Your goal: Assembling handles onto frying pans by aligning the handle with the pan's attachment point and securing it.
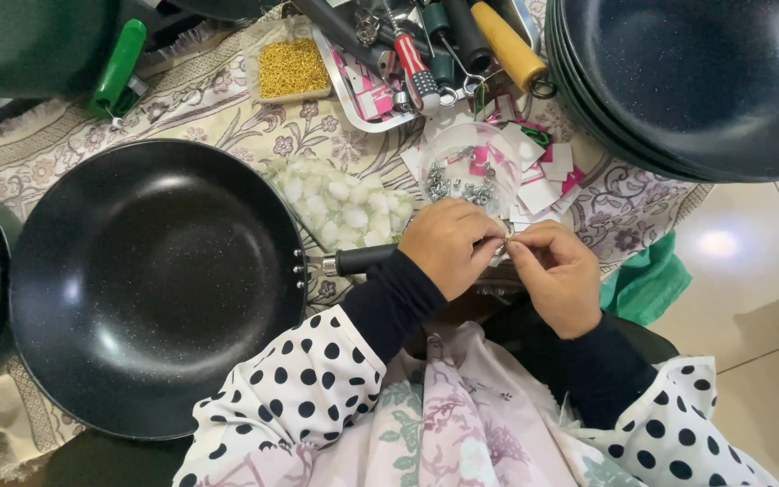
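head view | left hand [448, 245] closed over the black pan handle [364, 260], fingertips pinching a tiny metal piece [508, 238] | right hand [559, 275] pinching the same piece from the other side | pan [151, 284] black, speckled, round, lying on patterned cloth [200, 113], left of the hands | clear tub of screws [466, 176] just beyond the hands

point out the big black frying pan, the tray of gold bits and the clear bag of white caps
big black non-stick frying pan [151, 280], head view, bare inner base
shallow tray of small gold pieces [291, 68], head view, middle of the gold heap
clear bag of white caps [340, 203], head view, centre of the bag
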